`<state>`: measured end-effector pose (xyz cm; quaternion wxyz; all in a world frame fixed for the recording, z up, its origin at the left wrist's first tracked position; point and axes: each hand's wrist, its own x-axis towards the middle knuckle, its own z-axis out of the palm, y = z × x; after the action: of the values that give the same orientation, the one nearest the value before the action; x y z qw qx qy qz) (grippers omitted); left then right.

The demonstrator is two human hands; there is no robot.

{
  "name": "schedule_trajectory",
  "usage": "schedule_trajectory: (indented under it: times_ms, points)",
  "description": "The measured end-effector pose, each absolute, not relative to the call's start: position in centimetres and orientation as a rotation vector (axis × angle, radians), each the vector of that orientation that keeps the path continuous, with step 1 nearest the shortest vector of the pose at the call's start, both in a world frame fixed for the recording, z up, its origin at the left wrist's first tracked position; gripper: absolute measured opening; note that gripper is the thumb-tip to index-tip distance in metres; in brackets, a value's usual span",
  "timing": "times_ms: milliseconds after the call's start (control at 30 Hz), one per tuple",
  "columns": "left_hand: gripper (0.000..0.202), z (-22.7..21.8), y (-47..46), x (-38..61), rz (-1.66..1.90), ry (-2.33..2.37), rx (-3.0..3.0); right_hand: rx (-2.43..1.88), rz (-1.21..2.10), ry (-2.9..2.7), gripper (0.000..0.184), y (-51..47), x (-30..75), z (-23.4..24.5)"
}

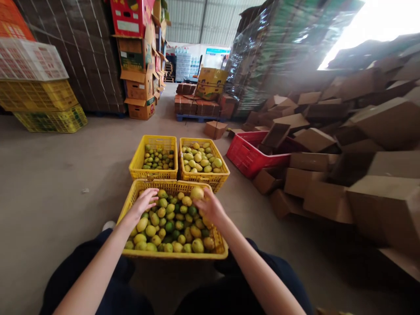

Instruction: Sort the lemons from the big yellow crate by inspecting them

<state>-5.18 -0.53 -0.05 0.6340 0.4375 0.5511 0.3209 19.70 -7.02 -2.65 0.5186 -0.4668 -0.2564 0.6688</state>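
Note:
A yellow plastic crate full of green and yellow lemons stands on the floor between my knees. My right hand is closed around one yellow lemon, held above the crate's far right corner. My left hand rests on the lemons at the far left of the crate, fingers spread and curled down onto the fruit. Beyond it stand two smaller yellow crates side by side: the left crate holds small greenish lemons, the right crate holds larger yellow ones.
A red crate and a heap of flattened and loose cardboard boxes fill the right side. Stacked yellow and white crates stand at the far left. Cardboard cartons and a wrapped pallet line the aisle behind.

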Motion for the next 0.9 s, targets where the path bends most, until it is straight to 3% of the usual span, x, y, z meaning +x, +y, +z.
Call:
schedule_trajectory:
  times_ms: [133, 400, 500, 600, 733, 900]
  points:
    - [0.018, 0.3, -0.6, -5.0, 0.720, 1.313, 1.015, -1.088, 1.252, -0.248, 0.015, -5.3, 22.5, -1.8]
    - [0.023, -2.5, -0.6, -5.8, 0.426, 1.475, 1.613, -1.342, 1.778, -0.171, 0.008, -9.5, 14.9, -5.8]
    - [0.025, -4.5, -1.2, -6.3, 0.017, 1.456, 1.979, -1.339, 1.741, -0.140, 0.010, -9.1, 15.3, -6.0]
    - [0.030, -6.0, -1.8, -6.6, -0.308, 1.359, 1.983, -1.314, 1.614, -0.110, 0.012, -8.1, 17.2, -5.8]
    - [0.045, -7.6, -1.6, -7.3, -0.236, 1.244, 1.894, -1.276, 1.468, -0.062, 0.017, -7.6, 18.9, -5.7]
    - [0.041, -11.3, 0.3, -8.6, -0.362, 1.341, 1.779, -1.290, 1.528, 0.012, 0.012, -7.4, 19.5, -5.9]
